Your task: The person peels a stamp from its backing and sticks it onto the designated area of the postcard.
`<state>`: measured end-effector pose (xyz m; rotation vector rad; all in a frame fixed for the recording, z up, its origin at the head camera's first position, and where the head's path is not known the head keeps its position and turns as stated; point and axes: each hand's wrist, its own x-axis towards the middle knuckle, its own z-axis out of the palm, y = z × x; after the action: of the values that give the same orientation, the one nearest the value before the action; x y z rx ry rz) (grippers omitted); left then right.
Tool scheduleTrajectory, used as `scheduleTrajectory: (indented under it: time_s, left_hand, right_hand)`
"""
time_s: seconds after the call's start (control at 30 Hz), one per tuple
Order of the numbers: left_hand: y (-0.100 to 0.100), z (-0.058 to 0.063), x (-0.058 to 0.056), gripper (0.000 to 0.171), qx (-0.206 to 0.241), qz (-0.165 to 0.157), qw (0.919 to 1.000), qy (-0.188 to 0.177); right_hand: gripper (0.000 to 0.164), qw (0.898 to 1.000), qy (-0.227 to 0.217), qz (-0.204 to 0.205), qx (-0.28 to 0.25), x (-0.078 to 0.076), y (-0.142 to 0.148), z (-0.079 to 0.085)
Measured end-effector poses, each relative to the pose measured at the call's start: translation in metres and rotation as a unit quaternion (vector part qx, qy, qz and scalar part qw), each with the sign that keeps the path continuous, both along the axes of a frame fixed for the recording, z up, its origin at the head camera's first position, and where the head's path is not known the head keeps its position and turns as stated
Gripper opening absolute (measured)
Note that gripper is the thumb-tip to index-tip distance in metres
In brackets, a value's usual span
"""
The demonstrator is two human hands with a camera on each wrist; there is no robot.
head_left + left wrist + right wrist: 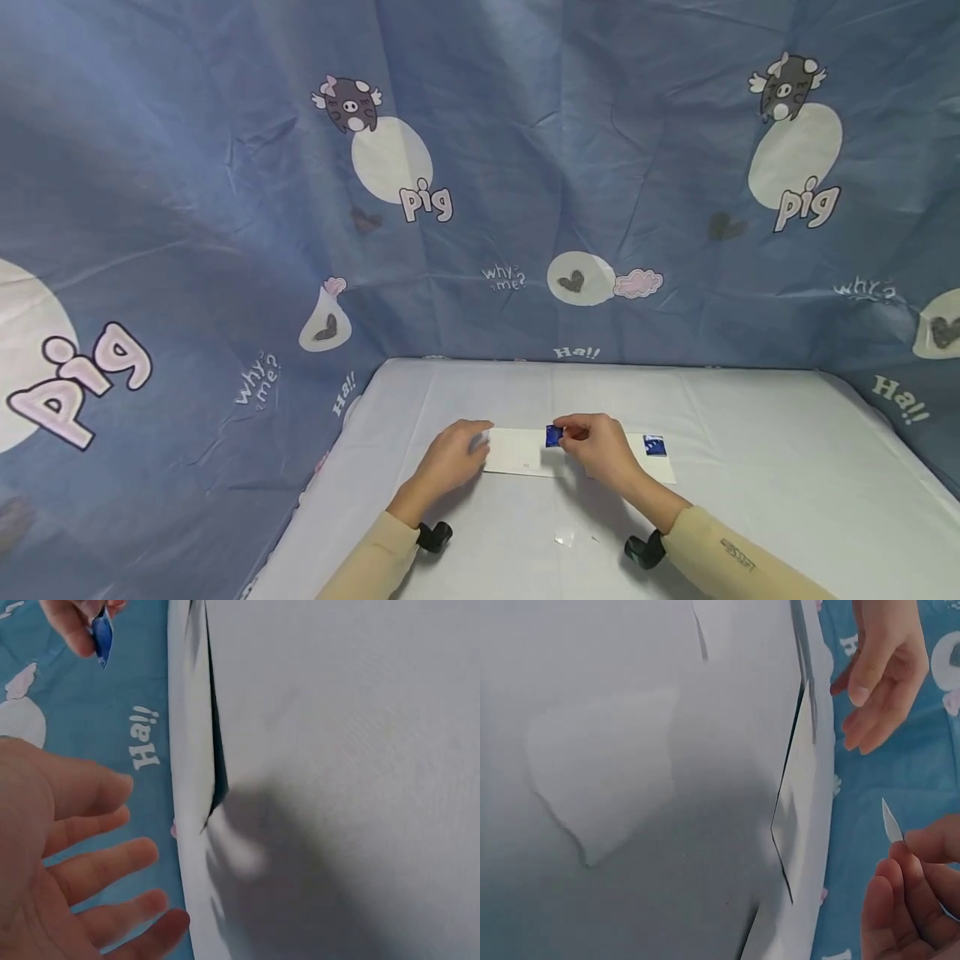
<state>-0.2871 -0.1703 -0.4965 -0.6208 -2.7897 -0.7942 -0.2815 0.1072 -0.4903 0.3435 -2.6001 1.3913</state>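
Note:
A long white strip of card (517, 457) lies across the table, its edges standing slightly up from the surface in both wrist views. Between thumb and fingertips, my right hand (600, 446) pinches a small blue printed square (553, 436) above the strip's middle. The square's pale back (891, 821) shows in the right wrist view. A second blue-and-white square (655, 446) sits on the strip's right end. At the strip's left end is my left hand (453, 457), fingers spread and relaxed, with nothing in the palm (67, 855).
Nearer to me on the white table (750, 533) lie a small pale scrap (564, 539) and a thin sliver (596, 538). A blue cloth (480, 167) printed with pigs and lettering hangs behind and to the sides. Dark bands with camera mounts circle both wrists.

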Motion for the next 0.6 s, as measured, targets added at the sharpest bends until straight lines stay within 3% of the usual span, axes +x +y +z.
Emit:
scheduleTrajectory:
  time_s: [0.3,0.6]
  left_hand:
    - [-0.002,-0.008,-0.006,0.052,-0.041,-0.035,0.9972,-0.052]
    - [-0.003,-0.021,-0.011,0.049,-0.067,-0.042,0.9951,-0.059]
  right_hand:
    - [0.027,1.0,-0.012,-0.009,0.007,-0.022,-0.001,0.001]
    - [0.029,0.999,-0.038,0.008,0.029,-0.031,0.0,-0.009]
